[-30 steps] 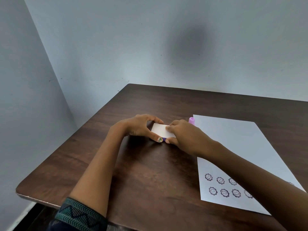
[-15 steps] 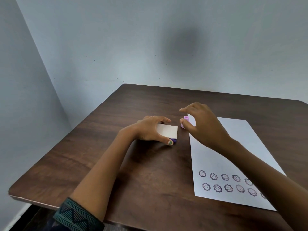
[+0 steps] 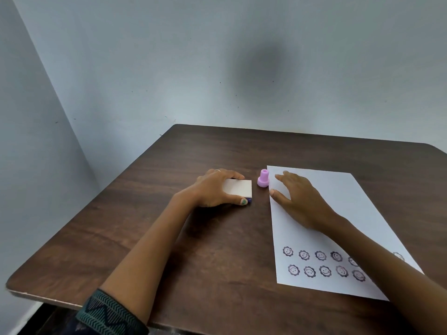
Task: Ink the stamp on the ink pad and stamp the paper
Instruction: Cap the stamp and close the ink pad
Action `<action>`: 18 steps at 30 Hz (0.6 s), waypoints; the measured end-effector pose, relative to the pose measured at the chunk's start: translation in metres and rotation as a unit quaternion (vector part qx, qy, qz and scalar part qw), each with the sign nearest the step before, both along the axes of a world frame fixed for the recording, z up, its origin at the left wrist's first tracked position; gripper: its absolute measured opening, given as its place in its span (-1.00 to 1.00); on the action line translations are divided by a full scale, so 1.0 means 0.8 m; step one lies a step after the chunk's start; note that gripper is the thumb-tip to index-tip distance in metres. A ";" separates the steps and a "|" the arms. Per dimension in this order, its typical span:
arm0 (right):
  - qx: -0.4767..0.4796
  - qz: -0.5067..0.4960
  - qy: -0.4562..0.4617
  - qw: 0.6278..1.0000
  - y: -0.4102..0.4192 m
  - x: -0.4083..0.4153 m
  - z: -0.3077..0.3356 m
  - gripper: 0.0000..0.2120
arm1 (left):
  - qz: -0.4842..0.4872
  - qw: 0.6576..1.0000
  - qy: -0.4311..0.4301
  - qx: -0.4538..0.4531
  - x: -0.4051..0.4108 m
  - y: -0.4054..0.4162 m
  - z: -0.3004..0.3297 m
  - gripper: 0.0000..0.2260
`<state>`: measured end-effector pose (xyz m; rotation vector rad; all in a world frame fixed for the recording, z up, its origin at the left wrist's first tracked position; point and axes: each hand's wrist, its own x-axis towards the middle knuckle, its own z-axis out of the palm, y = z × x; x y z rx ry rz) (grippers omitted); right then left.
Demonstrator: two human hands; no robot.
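A closed ink pad (image 3: 238, 187) with a pale lid and a purple base lies on the dark wooden table (image 3: 217, 250). My left hand (image 3: 212, 189) grips it by its sides. A small pink stamp (image 3: 263, 178) stands upright just right of the pad, at the paper's top left corner. A white paper (image 3: 338, 213) lies to the right, with two rows of several smiley flower prints near its front edge. My right hand (image 3: 300, 201) rests flat on the paper's upper part, fingers spread, a short way right of the stamp and not touching it.
Pale walls meet in a corner behind and left of the table. The table's left and front edges drop off near my left forearm. A patterned dark green sleeve (image 3: 111, 315) shows at the bottom.
My right hand left the ink pad, passed near the stamp and came down flat on the paper. My left hand stayed on the pad. The stamp came into full view.
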<state>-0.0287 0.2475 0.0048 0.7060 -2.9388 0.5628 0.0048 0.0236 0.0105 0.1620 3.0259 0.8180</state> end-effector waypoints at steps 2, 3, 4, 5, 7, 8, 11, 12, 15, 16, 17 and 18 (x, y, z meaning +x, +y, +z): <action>0.038 -0.004 -0.007 0.999 0.000 0.000 -0.006 -0.44 | 0.001 1.000 0.003 -0.004 -0.002 0.000 -0.003 -0.40; 0.052 -0.008 -0.007 0.999 0.000 0.000 -0.009 -0.43 | 0.000 1.000 0.003 -0.004 -0.003 -0.001 -0.004 -0.40; 0.063 -0.012 -0.004 0.998 0.001 -0.001 -0.011 -0.42 | -0.002 1.000 0.002 -0.004 -0.004 -0.002 -0.005 -0.40; 0.070 -0.016 -0.002 0.997 0.002 -0.001 -0.012 -0.41 | -0.005 1.000 0.002 -0.004 -0.005 -0.003 -0.007 -0.40; 0.077 -0.024 -0.001 0.997 0.006 -0.002 -0.012 -0.40 | -0.010 1.000 0.004 -0.004 -0.007 -0.005 -0.010 -0.40; 0.078 -0.028 -0.003 0.997 0.008 -0.003 -0.012 -0.40 | -0.012 1.000 0.005 -0.003 -0.008 -0.005 -0.011 -0.39; 0.083 -0.043 -0.006 0.996 0.018 -0.003 -0.012 -0.40 | -0.018 1.000 0.010 0.002 -0.010 -0.005 -0.013 -0.39; 0.085 -0.046 -0.007 0.995 0.021 -0.003 -0.011 -0.40 | -0.019 1.000 0.011 0.004 -0.010 -0.005 -0.014 -0.39; 0.087 -0.052 -0.009 0.995 0.029 -0.003 -0.010 -0.40 | -0.021 1.000 0.013 0.008 -0.010 -0.004 -0.015 -0.38; 0.086 -0.053 -0.010 0.995 0.032 -0.002 -0.010 -0.40 | -0.022 1.000 0.013 0.009 -0.010 -0.004 -0.015 -0.39; 0.084 -0.053 -0.010 0.995 0.034 -0.002 -0.010 -0.40 | -0.023 1.000 0.015 0.009 -0.010 -0.004 -0.014 -0.39; 0.084 -0.052 -0.009 0.995 0.035 -0.002 -0.010 -0.40 | -0.024 1.000 0.017 0.007 -0.010 -0.003 -0.014 -0.39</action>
